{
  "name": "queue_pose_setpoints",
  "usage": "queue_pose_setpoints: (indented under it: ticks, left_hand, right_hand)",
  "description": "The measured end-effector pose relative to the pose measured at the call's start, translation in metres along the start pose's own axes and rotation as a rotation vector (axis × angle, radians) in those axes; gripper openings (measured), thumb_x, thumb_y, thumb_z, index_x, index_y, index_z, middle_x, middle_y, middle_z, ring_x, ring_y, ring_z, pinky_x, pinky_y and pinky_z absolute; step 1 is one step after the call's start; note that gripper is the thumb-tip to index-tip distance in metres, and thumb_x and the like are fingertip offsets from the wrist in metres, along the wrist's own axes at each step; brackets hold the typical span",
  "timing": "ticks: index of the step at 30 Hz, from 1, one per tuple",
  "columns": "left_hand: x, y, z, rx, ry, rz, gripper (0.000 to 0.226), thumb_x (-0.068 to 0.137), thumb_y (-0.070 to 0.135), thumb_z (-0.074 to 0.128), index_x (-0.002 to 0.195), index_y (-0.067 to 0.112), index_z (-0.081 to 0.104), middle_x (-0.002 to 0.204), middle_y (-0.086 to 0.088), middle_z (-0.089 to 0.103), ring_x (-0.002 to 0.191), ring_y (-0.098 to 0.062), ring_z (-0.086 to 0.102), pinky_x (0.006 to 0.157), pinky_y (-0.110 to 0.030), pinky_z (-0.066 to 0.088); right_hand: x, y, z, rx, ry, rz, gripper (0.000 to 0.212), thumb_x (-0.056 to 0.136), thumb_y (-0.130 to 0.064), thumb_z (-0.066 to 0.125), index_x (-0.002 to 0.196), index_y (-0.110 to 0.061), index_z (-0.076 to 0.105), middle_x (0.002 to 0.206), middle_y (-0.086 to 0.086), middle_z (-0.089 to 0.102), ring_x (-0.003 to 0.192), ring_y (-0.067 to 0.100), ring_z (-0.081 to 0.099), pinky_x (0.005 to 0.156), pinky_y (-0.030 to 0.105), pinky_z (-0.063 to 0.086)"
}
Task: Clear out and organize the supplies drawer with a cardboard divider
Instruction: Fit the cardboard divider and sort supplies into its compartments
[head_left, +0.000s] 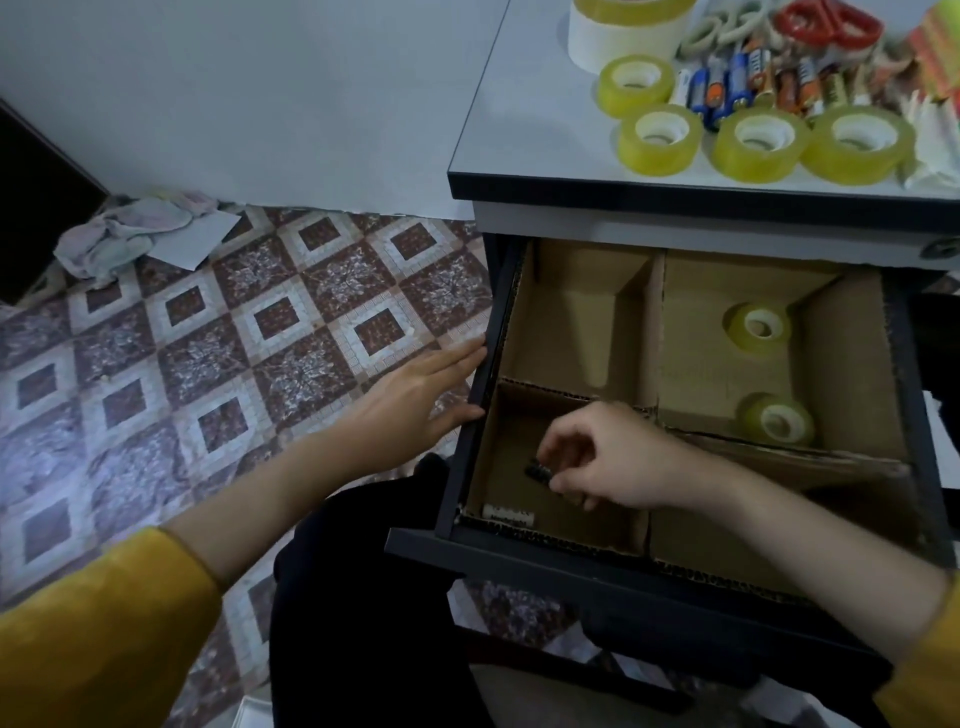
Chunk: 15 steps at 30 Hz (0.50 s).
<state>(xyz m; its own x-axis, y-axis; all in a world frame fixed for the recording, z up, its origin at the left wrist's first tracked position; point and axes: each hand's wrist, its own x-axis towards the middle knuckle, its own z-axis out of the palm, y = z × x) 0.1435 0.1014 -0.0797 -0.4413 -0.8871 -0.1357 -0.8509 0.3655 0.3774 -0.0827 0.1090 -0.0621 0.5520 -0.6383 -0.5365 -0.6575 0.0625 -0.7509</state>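
The dark drawer (519, 551) is pulled out and lined with a cardboard divider (655, 332) that forms several compartments. My right hand (608, 457) reaches into the near-left compartment, its fingers closed on a small dark battery (537, 474). A white battery (508, 514) lies at that compartment's front left corner. Two yellow tape rolls (759, 326) (777, 421) sit in the far-right compartment. My left hand (415, 400) rests flat, fingers apart, against the drawer's left side wall. The far-left compartment holds nothing visible.
On the cabinet top (498, 130) lie several yellow tape rolls (660, 139), a wide white tape roll (623, 26), loose batteries (748, 83), white-handled scissors (727, 26), red-handled scissors (826, 23) and papers. A crumpled cloth (124, 234) lies on the patterned tile floor at far left.
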Motion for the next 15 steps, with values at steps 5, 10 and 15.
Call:
queue_pose_setpoints:
  ticks: [5, 10, 15]
  left_hand:
    - [0.002, -0.004, 0.001, -0.055, 0.036, -0.01, 0.072, 0.081, 0.065, 0.042, 0.141, 0.03, 0.022, 0.143, 0.027, 0.019, 0.135, -0.002, 0.028, 0.104, -0.028, 0.035]
    - [0.005, -0.003, -0.006, -0.037, 0.043, -0.017, 0.069, 0.079, 0.052, 0.059, 0.138, 0.021, 0.042, 0.142, 0.017, 0.034, 0.132, -0.008, 0.039, 0.104, -0.036, 0.042]
    - [0.015, 0.002, -0.017, 0.064, -0.013, -0.03, 0.066, 0.077, 0.047, 0.065, 0.135, 0.022, 0.048, 0.143, 0.015, 0.039, 0.129, -0.006, 0.043, 0.1, -0.029, 0.043]
  right_hand:
    - [0.024, 0.0, 0.024, -0.18, -0.014, 0.046, 0.033, 0.087, -0.012, 0.064, 0.12, -0.013, 0.059, 0.106, 0.006, 0.06, 0.081, 0.013, 0.062, 0.066, 0.019, 0.053]
    - [0.041, 0.001, 0.033, -0.252, 0.02, 0.068, 0.038, 0.088, -0.004, 0.059, 0.125, -0.012, 0.058, 0.118, 0.007, 0.058, 0.093, 0.015, 0.059, 0.074, 0.02, 0.049]
    - [0.052, 0.009, 0.042, -0.308, 0.007, 0.146, 0.033, 0.084, -0.01, 0.064, 0.117, -0.014, 0.063, 0.116, 0.007, 0.057, 0.097, 0.02, 0.059, 0.08, 0.03, 0.054]
